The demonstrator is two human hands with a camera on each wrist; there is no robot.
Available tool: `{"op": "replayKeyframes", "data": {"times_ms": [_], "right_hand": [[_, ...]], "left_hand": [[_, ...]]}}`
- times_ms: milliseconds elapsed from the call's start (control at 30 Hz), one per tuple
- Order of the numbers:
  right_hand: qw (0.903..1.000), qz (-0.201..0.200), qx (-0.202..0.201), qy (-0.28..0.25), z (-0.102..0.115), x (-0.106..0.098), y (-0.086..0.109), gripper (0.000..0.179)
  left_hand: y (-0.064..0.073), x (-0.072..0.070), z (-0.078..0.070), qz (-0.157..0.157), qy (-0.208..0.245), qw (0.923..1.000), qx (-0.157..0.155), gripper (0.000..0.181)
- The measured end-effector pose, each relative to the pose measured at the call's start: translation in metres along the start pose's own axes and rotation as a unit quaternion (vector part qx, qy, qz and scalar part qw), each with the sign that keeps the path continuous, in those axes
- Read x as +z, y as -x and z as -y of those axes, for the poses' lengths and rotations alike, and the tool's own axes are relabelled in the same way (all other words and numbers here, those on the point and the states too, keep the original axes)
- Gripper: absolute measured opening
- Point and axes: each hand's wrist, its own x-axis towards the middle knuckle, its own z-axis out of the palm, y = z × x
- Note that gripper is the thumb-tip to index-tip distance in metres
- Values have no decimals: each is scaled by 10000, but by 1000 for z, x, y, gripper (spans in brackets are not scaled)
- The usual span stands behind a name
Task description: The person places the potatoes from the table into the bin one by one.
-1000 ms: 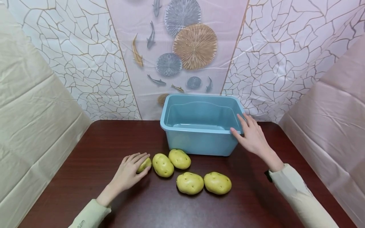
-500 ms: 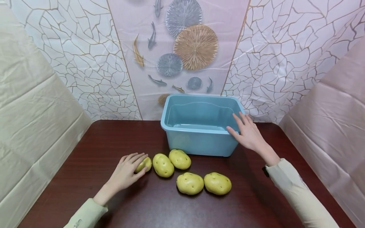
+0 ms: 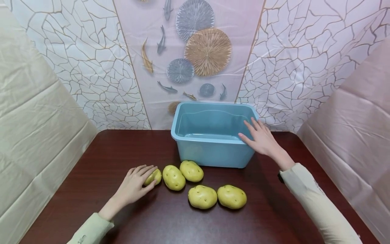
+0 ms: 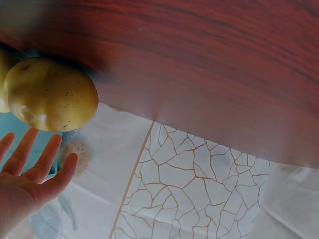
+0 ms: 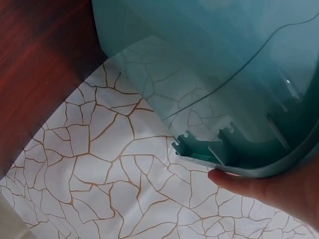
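My left hand (image 3: 132, 184) is over the leftmost yellow potato (image 3: 156, 177), hiding part of it. In the left wrist view, its fingers (image 4: 42, 164) are spread and fairly straight, with a gap visible to the potato (image 4: 52, 94). My right hand (image 3: 262, 139) reaches over the right end of a light blue plastic bin (image 3: 213, 152), fingers extended and spread. In the right wrist view the thumb (image 5: 239, 183) lies close to the bin's rim (image 5: 249, 173); whether they touch I cannot tell. Beside the left hand lie two potatoes, one (image 3: 173, 177) and another (image 3: 191, 171) near the bin.
Two more potatoes, one (image 3: 202, 197) touching or nearly touching the other (image 3: 232, 197), lie in front of the bin. The dark red-brown table (image 3: 100, 159) ends at a patterned cloth backdrop (image 3: 91, 84), with cloth walls on both sides.
My right hand has shifted left and slightly up across the bin's right rim. My left hand has drawn back a little to the left, uncovering slightly more of the potato. Potatoes and bin stay put.
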Motion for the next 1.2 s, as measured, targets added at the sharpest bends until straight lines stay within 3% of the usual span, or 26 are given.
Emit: {"op": "replayKeyframes", "data": {"times_ms": [567,1200], "right_hand": [[9966,681,-361,291,-3,-6,-9,73],[9962,520,-540,439,-3,0,-10,69]], "left_hand": [[-3,6,0,216,28,9998,41,50],[-8,15,8,878,-4,9961,-104,57]]}}
